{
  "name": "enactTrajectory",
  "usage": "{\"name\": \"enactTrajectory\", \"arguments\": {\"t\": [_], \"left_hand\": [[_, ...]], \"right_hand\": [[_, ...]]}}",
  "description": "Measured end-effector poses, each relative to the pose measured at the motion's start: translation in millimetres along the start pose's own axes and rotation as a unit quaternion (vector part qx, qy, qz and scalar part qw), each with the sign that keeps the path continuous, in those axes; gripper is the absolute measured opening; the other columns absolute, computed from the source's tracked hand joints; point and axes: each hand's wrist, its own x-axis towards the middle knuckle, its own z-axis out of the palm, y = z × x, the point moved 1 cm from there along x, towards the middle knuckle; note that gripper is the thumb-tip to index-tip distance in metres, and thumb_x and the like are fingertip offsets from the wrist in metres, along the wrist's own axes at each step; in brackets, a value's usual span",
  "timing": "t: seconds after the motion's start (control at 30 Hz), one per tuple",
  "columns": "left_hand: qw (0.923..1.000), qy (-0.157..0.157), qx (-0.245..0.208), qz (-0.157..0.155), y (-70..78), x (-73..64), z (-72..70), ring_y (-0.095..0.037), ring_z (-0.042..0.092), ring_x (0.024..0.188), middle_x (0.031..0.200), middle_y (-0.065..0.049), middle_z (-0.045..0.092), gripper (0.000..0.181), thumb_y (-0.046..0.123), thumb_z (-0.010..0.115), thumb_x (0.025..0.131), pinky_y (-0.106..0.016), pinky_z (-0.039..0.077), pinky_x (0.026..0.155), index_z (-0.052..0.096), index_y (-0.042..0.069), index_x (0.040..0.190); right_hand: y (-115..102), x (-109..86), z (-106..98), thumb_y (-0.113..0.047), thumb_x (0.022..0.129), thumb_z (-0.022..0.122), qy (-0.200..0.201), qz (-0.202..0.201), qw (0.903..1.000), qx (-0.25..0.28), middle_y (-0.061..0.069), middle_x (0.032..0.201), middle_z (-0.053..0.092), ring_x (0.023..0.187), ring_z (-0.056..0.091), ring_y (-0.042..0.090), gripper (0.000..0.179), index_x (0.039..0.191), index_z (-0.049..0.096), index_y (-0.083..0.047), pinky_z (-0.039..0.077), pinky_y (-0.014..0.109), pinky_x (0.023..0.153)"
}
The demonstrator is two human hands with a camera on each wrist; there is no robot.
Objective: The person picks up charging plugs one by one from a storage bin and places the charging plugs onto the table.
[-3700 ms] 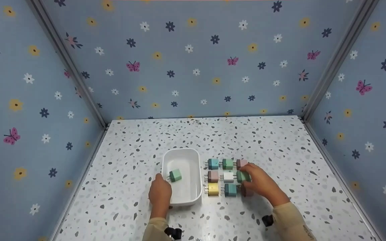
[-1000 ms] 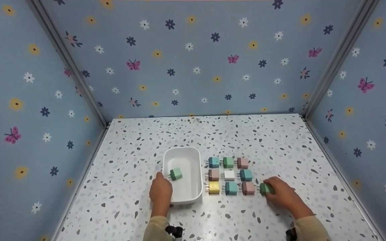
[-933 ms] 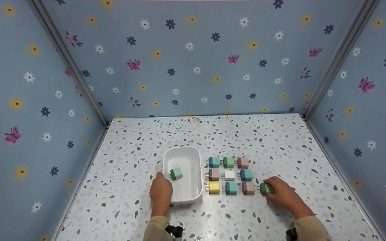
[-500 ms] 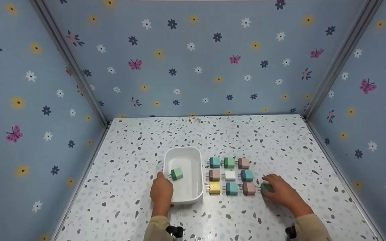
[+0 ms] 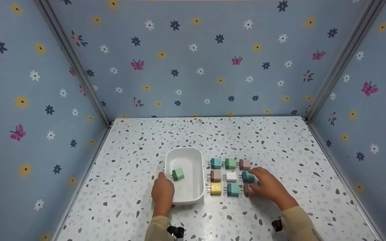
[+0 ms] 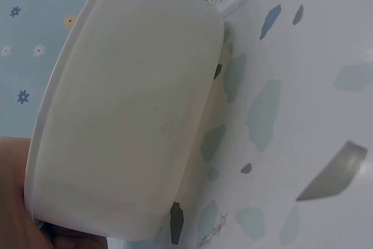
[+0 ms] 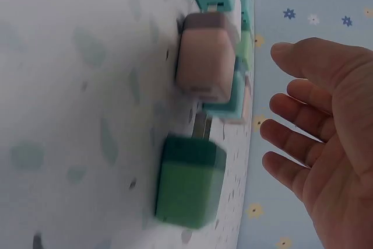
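My left hand [image 5: 163, 191] grips the left rim of a white plastic tub [image 5: 184, 199], which holds a single green charger plug [image 5: 178, 174]. Right of the tub, charger plugs lie in three rows with prongs toward it. My right hand [image 5: 268, 186] is over the right end of these rows, its fingertips around a teal charger plug [image 5: 247, 177] and partly covering a pink charger plug [image 5: 247, 190]. In the right wrist view the hand's fingers are spread with nothing between them. A darker green charger plug [image 7: 192, 182] stands on the table below; the hand hides it in the head view.
Other plugs in the rows include a yellow one [image 5: 215, 188], a white one [image 5: 231, 176] and a light green one [image 5: 230, 163]. The speckled table [image 5: 139, 140] meets flowered wall panels [image 5: 193, 67] at its back and sides.
The right hand moved the green plug from the middle row to the right of the front row, let go, and returned leftward to the teal plug. The left hand stays on the tub.
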Motion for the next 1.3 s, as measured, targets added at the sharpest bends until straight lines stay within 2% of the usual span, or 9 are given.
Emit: {"name": "enactTrajectory", "arguments": {"t": [0.1,0.27,0.47,0.6,0.77,1.0,1.3], "left_hand": [[1.0,0.004,-0.002,0.005,-0.4,0.0,-0.1,-0.043,0.068,0.11,0.126,-0.029,0.066,0.041,0.009,0.041,0.104,-0.054,0.054,0.084,0.05,-0.003,0.142],[0.9998,0.014,-0.002,0.016,-1.3,-0.8,-1.1,-0.042,0.069,0.106,0.122,-0.029,0.067,0.039,0.008,0.043,0.103,-0.053,0.054,0.081,0.053,-0.003,0.139],[0.9998,0.012,0.002,0.014,-1.0,-1.4,-2.9,-0.042,0.069,0.107,0.122,-0.029,0.067,0.038,0.009,0.042,0.104,-0.053,0.054,0.081,0.053,-0.004,0.138],[0.9998,0.013,0.0,0.012,-0.7,-1.3,-2.2,-0.042,0.069,0.105,0.12,-0.027,0.068,0.036,0.01,0.043,0.104,-0.053,0.054,0.081,0.055,-0.002,0.136],[0.9997,0.017,0.0,0.018,0.6,-1.5,-2.7,-0.043,0.069,0.104,0.119,-0.028,0.068,0.037,0.01,0.044,0.104,-0.055,0.054,0.081,0.056,-0.001,0.136],[0.9998,0.017,0.003,0.014,-1.6,-2.6,-0.9,-0.043,0.069,0.106,0.119,-0.028,0.068,0.036,0.009,0.043,0.104,-0.055,0.054,0.082,0.055,-0.002,0.136],[0.9999,0.01,0.0,0.014,-4.4,0.6,1.7,-0.043,0.068,0.107,0.121,-0.028,0.067,0.039,0.009,0.041,0.104,-0.056,0.053,0.085,0.053,-0.001,0.139]], "right_hand": [[-13,7.8,5,-0.019,0.089,0.08,-0.003,-0.002,1.0,0.006,0.009,0.14,0.06,0.132,0.056,0.031,0.059,0.143,0.058,-0.009,0.043,0.053,0.109],[-32,20.9,13,-0.023,0.09,0.081,-0.001,-0.028,0.9996,-0.004,0.008,0.139,0.059,0.132,0.056,0.028,0.056,0.14,0.06,-0.008,0.042,0.05,0.11],[-55,34.0,20,-0.025,0.091,0.08,0.007,-0.053,0.9985,0.003,0.008,0.142,0.059,0.139,0.051,0.03,0.052,0.137,0.062,-0.012,0.04,0.05,0.113],[-70,40.8,26,-0.026,0.092,0.079,0.012,-0.072,0.9973,0.003,0.004,0.14,0.06,0.134,0.055,0.025,0.052,0.139,0.061,-0.014,0.043,0.047,0.11],[-89,51.1,34,-0.025,0.092,0.077,0.019,-0.097,0.995,0.004,0.005,0.141,0.059,0.132,0.056,0.026,0.051,0.14,0.061,-0.013,0.045,0.047,0.109],[-119,66.9,46,-0.028,0.094,0.075,0.004,-0.116,0.9933,0.001,0.007,0.143,0.058,0.132,0.056,0.026,0.051,0.141,0.06,-0.013,0.045,0.046,0.109],[-142,78.2,71,-0.026,0.094,0.076,-0.014,-0.138,0.9903,0.008,0.008,0.143,0.057,0.131,0.056,0.025,0.053,0.142,0.058,-0.011,0.047,0.044,0.107]]}}
